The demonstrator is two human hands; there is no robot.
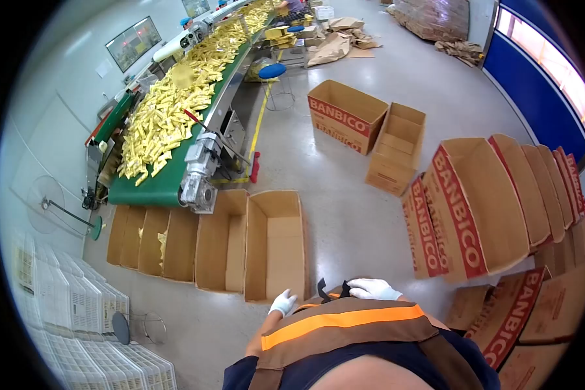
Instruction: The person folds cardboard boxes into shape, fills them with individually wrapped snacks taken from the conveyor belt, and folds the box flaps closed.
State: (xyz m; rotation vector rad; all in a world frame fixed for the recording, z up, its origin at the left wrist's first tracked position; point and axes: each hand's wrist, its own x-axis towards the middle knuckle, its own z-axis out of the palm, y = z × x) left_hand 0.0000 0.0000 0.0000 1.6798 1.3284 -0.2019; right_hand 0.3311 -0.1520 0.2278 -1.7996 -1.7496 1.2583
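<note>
My left hand, in a white glove, is beside the near rim of an empty brown carton; whether it touches the cardboard I cannot tell. No object shows in its fingers. My right hand, gloved as well, rests at the front of my brown apron, its fingers stretched out close to a black strap. A second carton adjoins the first on its left. Further cartons in that row sit under the end of the green conveyor belt, some with yellow packets inside.
Yellow sachets cover the belt. Two cartons stand on the floor ahead, and stacked BANBICO cartons are at my right. White crates, a stool and a fan are at left. A person is far back.
</note>
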